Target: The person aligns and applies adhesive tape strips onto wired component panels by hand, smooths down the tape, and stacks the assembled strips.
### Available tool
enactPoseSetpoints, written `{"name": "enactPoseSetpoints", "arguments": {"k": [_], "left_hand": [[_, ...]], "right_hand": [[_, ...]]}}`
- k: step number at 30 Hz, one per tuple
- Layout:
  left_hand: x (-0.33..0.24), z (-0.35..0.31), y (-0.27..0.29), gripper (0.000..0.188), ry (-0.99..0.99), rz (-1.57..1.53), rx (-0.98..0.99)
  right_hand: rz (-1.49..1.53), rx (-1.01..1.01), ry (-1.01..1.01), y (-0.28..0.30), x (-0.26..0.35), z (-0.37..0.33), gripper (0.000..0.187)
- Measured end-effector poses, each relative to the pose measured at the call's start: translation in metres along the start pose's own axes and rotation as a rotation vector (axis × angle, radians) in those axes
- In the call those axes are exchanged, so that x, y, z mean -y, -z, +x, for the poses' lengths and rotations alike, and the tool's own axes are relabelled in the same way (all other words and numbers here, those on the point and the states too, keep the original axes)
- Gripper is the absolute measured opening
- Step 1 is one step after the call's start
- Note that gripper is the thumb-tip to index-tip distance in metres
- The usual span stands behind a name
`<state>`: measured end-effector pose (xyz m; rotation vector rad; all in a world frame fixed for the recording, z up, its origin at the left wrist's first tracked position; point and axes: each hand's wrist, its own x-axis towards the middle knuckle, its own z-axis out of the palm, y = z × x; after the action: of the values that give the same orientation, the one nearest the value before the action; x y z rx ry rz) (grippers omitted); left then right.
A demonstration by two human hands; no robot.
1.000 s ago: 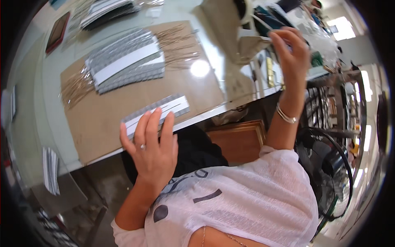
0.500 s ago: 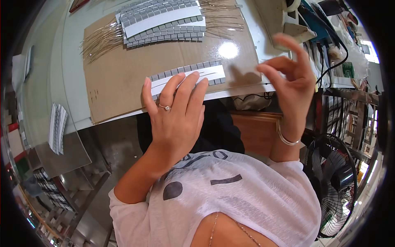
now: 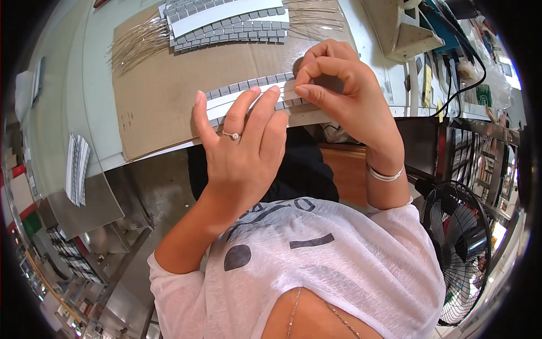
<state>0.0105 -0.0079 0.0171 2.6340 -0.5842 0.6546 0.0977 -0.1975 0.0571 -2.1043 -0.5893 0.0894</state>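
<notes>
A white strip (image 3: 222, 105) edged on both long sides with small grey squares lies at the near edge of a brown cardboard sheet (image 3: 155, 104). Thin dark lines run along its white middle. My left hand (image 3: 241, 155), with a ring on one finger, rests over the strip with its fingers spread and fingertips on it. Over the strip's right end, my right hand (image 3: 353, 93) is closed in a pinch of thumb and forefinger. What it pinches is too small or too hidden to make out.
Farther back is a stack of similar strips (image 3: 231, 31), with thin brown wires (image 3: 135, 48) fanning from both ends. More strips (image 3: 77, 169) lie at the left on a glass surface. A pale machine (image 3: 409, 39) and black cable stand back right; a fan (image 3: 460, 243) is at right.
My right hand has moved left and slightly up, from beyond the cardboard's right edge onto the strip's right end. My left hand stays on the strip.
</notes>
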Motion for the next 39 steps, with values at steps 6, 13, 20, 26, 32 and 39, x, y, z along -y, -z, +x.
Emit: {"name": "enactPoseSetpoints", "arguments": {"k": [6,13,20,26,32,39], "left_hand": [[-0.001,0.002,-0.004,0.059,0.018,0.037,0.045],[0.002,0.003,-0.004,0.039,-0.027,0.057,0.000],[0.022,-0.008,0.000,0.015,-0.256,0.006,-0.222],[0.024,-0.006,0.026,0.011,-0.233,-0.089,-0.337],[0.109,-0.033,0.117,0.012,-0.004,0.403,-0.363],[0.217,-0.088,0.173,0.015,0.220,0.772,-0.253]], "right_hand": [[-0.149,-0.048,0.074,-0.006,0.000,0.001,0.012],[-0.322,-0.181,0.120,-0.011,0.001,0.013,0.021],[-0.504,-0.233,0.479,-0.008,0.022,0.060,0.022],[-0.562,-0.049,0.552,-0.027,0.010,0.111,0.042],[-0.507,-0.017,0.488,-0.023,0.005,0.112,0.043],[-0.333,0.000,0.388,-0.021,0.009,0.116,0.045]]}}
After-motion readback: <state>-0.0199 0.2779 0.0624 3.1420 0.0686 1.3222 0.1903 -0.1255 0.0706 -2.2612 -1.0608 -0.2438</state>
